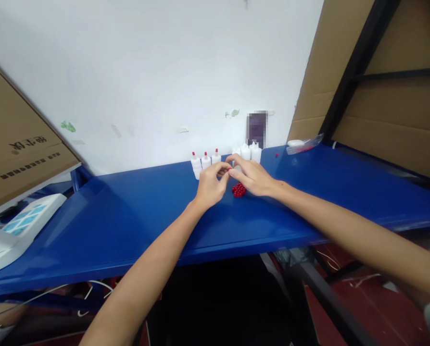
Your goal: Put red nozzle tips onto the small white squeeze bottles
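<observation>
My left hand point(210, 183) and my right hand point(251, 176) meet over the blue table point(128, 216) near its back edge. Both have their fingers curled and pinched together around a small white bottle, mostly hidden, with a red cap point(230, 169) showing between the fingertips. A small pile of red caps point(238, 190) lies on the table just below my hands. Behind my left hand stand three white bottles with red caps point(205, 161). Behind my right hand stand several white bottles without caps point(250, 152).
A white weighing scale point(20, 226) sits at the table's left end under a cardboard box point(16, 149). A clear plastic bag point(303, 144) and a stray red cap point(276, 155) lie at the back right. Cardboard on a black frame point(381, 96) rises at right.
</observation>
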`<state>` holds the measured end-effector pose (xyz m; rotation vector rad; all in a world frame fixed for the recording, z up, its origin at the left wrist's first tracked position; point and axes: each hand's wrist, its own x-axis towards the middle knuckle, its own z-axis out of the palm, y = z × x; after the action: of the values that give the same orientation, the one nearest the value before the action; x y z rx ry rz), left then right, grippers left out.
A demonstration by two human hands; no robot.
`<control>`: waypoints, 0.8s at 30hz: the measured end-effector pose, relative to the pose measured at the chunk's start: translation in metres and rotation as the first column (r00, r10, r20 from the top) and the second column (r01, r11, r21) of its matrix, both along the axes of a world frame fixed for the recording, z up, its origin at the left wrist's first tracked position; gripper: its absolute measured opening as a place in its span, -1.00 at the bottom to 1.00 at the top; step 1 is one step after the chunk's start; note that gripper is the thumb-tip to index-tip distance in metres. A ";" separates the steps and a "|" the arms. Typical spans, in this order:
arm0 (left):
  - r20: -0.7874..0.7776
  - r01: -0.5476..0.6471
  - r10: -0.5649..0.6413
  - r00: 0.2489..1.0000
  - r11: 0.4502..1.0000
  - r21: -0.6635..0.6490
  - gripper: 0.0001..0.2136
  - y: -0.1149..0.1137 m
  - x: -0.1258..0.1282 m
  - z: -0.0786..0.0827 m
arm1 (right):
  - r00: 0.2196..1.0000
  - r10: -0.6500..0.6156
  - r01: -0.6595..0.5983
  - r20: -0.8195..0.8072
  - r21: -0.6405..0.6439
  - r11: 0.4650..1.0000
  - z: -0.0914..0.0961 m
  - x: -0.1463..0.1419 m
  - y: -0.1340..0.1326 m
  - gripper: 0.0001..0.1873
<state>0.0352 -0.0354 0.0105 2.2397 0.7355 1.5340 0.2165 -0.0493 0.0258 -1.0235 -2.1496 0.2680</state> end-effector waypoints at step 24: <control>-0.352 -0.206 0.189 0.917 0.978 -0.013 -0.80 0.045 -0.084 0.020 | 1.000 -0.016 0.015 -0.002 -0.067 0.998 -0.003 0.003 0.008 -0.81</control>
<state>-0.0487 0.0097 0.0302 2.4951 1.1196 1.1884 0.2198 -0.0413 0.0224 -1.0766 -2.1419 0.3360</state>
